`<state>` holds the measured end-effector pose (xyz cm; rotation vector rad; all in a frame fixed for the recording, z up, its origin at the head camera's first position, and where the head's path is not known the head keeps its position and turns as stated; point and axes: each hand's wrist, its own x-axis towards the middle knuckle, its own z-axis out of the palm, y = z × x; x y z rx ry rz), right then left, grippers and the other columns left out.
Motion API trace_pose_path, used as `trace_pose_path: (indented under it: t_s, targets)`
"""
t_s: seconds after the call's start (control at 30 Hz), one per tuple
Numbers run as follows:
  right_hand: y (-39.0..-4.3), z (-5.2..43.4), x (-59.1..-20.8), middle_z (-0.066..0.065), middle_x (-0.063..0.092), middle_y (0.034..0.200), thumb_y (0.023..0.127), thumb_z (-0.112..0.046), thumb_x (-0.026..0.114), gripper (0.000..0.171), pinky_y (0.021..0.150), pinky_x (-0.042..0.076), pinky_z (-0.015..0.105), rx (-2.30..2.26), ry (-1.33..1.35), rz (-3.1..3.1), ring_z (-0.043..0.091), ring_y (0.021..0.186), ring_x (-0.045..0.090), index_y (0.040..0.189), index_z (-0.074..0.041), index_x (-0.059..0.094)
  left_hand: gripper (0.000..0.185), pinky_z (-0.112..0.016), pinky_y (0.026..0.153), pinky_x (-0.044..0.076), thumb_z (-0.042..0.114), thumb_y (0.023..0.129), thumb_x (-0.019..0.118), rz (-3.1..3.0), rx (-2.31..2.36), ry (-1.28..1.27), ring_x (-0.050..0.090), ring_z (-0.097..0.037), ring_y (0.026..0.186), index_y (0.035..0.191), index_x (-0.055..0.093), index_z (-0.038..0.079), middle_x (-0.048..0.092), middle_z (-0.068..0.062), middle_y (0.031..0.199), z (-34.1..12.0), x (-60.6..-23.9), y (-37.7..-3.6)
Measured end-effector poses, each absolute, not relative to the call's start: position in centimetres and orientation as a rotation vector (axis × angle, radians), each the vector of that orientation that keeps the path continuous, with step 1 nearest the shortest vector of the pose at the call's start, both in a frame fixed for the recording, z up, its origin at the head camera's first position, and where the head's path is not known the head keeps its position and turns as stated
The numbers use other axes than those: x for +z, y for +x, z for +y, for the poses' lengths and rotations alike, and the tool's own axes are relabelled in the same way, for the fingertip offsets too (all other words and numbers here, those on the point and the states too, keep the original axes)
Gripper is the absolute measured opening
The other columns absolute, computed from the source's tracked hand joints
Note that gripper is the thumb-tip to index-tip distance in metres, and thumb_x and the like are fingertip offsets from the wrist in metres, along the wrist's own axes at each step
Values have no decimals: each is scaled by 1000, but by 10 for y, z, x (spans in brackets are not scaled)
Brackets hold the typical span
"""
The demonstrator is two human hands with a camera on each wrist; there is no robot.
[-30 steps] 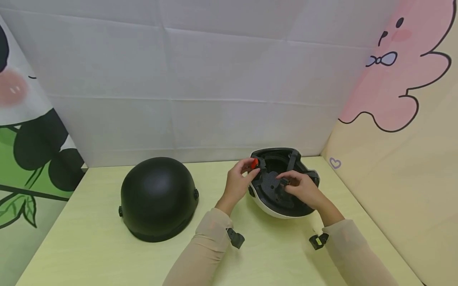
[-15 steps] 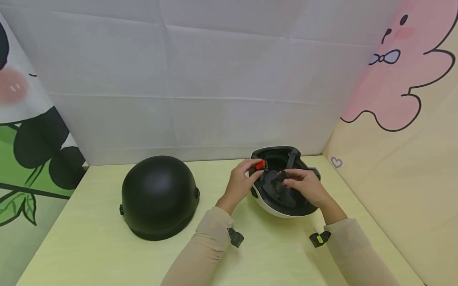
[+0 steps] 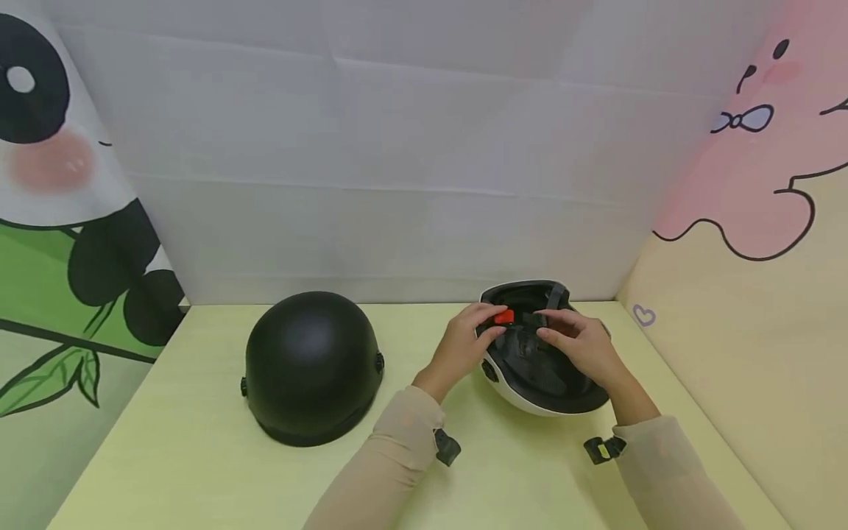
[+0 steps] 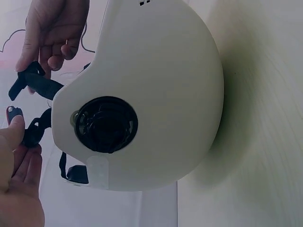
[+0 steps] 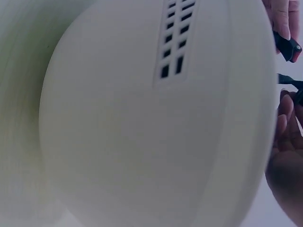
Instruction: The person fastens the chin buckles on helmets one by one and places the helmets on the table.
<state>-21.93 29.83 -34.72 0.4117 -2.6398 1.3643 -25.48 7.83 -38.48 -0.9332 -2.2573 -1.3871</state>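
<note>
So the white helmet (image 4: 161,80) is lying upside down on the pale table (image 3: 199,456), hollow side up, toward the person's right. Left hand (image 3: 460,347) has the red buckle piece (image 3: 505,316) pinched between thumb and fingers, and the right hand (image 3: 588,350) is pinching the black clip (image 4: 29,74) on the other strap. Both bits are up at the helmet's opening, close together but with a gap between them. A black helmet (image 3: 311,368) sits dome up, well apart, off to the left.
</note>
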Motion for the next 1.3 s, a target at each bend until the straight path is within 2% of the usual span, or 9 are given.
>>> trace_pose_path:
  t_s: [0.07, 0.23, 0.47, 0.73, 1.3]
  targets:
    - [-220, 297, -347, 8, 60, 102, 83, -32, 65, 41, 74, 47, 27, 1286, 394, -2657, 20, 91, 57, 116, -9, 60, 37, -21, 89, 38, 19, 85, 63, -2270, -1371, -932, 49, -9, 106, 121, 59, 11, 55, 2, 113, 78, -384, -254]
    - [-218, 294, -345, 7, 62, 99, 81, -31, 68, 38, 71, 47, 25, 1243, 365, -2636, 19, 88, 57, 113, -10, 63, 38, -18, 87, 38, 20, 85, 62, -2297, -1335, -939, 49, -8, 105, 122, 58, 13, 54, 3, 113, 78, -380, -251]
    - [-215, 294, -346, 10, 61, 102, 81, -29, 69, 40, 70, 47, 22, 1284, 365, -2611, 14, 88, 58, 114, -7, 61, 36, -18, 85, 39, 23, 87, 60, -2305, -1287, -950, 50, -7, 104, 121, 58, 12, 53, 4, 112, 80, -380, -249]
    - [-214, 291, -347, 8, 63, 96, 81, -30, 68, 41, 68, 47, 23, 1246, 339, -2629, 14, 84, 60, 114, -6, 62, 36, -13, 82, 39, 24, 86, 62, -2332, -1234, -944, 50, -4, 100, 120, 59, 15, 53, 6, 111, 81, -382, -248]
    - [-218, 300, -354, 11, 64, 94, 79, -25, 71, 40, 68, 48, 21, 1369, 370, -2573, 11, 82, 61, 111, -3, 61, 32, -14, 84, 38, 24, 85, 64, -2366, -1154, -951, 50, -5, 100, 115, 61, 14, 53, 5, 110, 89, -376, -243]
